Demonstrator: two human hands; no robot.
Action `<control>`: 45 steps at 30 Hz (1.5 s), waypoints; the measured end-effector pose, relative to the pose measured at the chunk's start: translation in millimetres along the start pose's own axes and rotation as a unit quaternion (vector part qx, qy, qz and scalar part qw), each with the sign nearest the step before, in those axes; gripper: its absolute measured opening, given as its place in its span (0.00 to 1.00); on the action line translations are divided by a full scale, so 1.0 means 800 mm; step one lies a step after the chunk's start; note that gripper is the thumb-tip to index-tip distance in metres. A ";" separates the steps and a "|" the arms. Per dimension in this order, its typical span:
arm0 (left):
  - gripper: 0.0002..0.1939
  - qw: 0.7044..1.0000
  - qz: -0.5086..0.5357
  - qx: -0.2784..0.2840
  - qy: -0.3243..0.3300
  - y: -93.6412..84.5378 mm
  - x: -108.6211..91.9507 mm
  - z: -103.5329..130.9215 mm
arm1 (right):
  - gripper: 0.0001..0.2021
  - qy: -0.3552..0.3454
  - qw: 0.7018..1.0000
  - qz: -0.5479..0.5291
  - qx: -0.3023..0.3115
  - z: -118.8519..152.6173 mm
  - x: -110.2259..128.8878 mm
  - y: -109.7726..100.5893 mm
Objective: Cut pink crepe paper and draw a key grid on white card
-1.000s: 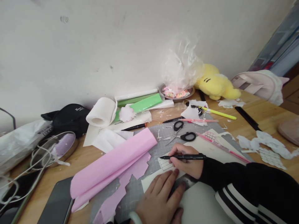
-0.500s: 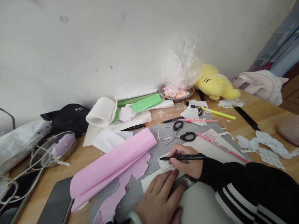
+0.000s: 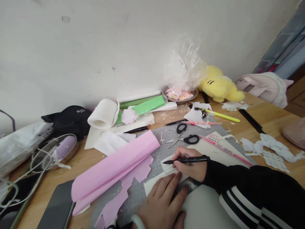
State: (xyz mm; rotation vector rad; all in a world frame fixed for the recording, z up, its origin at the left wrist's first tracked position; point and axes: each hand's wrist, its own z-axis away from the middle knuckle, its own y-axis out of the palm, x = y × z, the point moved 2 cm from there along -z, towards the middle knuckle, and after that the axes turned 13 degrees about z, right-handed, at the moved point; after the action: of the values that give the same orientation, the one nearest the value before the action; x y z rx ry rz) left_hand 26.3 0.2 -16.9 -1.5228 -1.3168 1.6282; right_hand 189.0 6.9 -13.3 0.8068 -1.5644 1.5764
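My right hand (image 3: 189, 162) grips a black pen (image 3: 188, 160), its tip touching a cream paper piece (image 3: 168, 168) on which black lines are drawn. Fingers stretched and slightly spread, my left hand (image 3: 164, 200) lies flat over the lower part of that paper. A grey cutting mat (image 3: 156, 143) is underneath. Just beyond my right hand are black-handled scissors (image 3: 184, 136), blades apart. To the left of both hands lies a folded roll of pink paper (image 3: 116, 168), with a jagged pink scrap (image 3: 140, 171) beside it.
A toilet roll (image 3: 102, 114), green paper (image 3: 145, 108) and a bowl (image 3: 179, 95) holding small pieces stand along the wall. A yellow plush toy (image 3: 219, 84) sits at the back right. Pink pens (image 3: 228, 152) and paper scraps (image 3: 276, 149) lie rightward, a phone (image 3: 57, 205) front left.
Hardly anything differs. The pen's back end in my right hand has risen slightly, and the tip stays at nearly the same spot. My left hand remains in place.
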 end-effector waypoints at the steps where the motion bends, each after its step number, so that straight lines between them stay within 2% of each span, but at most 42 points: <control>1: 0.24 1.000 0.001 0.000 -0.002 0.000 0.000 0.000 | 0.02 0.000 1.000 0.000 -0.002 0.000 0.000 0.000; 12: 0.23 1.000 0.012 -0.008 -0.012 0.001 -0.003 0.000 | 0.01 0.029 0.999 -0.001 -0.022 0.000 -0.003 0.000; 23: 0.24 1.000 0.008 -0.003 -0.008 0.000 -0.002 0.001 | 0.01 0.008 0.999 -0.006 -0.038 -0.001 -0.009 0.001; 45: 0.24 1.000 0.009 0.001 -0.010 0.002 -0.001 0.002 | 0.01 0.027 0.999 -0.012 -0.026 -0.002 -0.006 0.001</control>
State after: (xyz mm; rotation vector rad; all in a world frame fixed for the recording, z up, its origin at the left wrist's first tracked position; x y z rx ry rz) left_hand 25.2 -1.1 -18.1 -1.5243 -1.3170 1.6595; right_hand 191.1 8.1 -17.5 0.7449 -1.5449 1.5209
